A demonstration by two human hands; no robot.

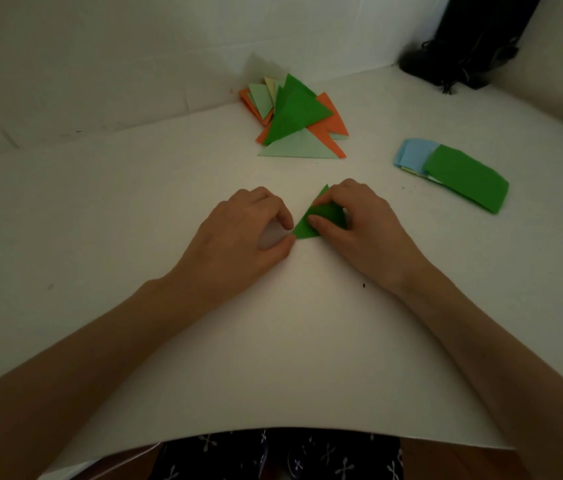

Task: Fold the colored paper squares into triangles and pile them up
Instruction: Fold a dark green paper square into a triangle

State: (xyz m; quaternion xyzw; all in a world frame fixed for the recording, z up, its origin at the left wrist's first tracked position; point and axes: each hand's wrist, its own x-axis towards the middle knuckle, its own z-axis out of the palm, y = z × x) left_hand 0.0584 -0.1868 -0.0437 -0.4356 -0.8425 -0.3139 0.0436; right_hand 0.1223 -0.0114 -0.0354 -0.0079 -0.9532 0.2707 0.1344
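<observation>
— Where's the paper being worked?
— A green triangle (321, 220) lies on the white sheet (134, 220), about the middle, between both hands.
— How do the hands have it?
— The left hand (242, 233) has its fingers curled in, with thumb and forefinger tips closing on the triangle's left corner. The right hand (359, 223) covers the right part. Its thumb lies flat across the paper and its fingers curl over the far edge, so only the far tip pokes out past them.
— And the rest?
— The pile (294, 112) of folded triangles, green, orange and pale, sits at the far edge, against the wall. The stack (463, 174) of squares lies off to the right, green on top with blue showing at its far end, well apart from the pile.
— Room to move?
— Bare sheet runs from the hands to both the pile and the stack, and there is a wide bare stretch on the left. The sheet's near edge curves just above the lap. A black thing (463, 46) stands in the far right corner.
</observation>
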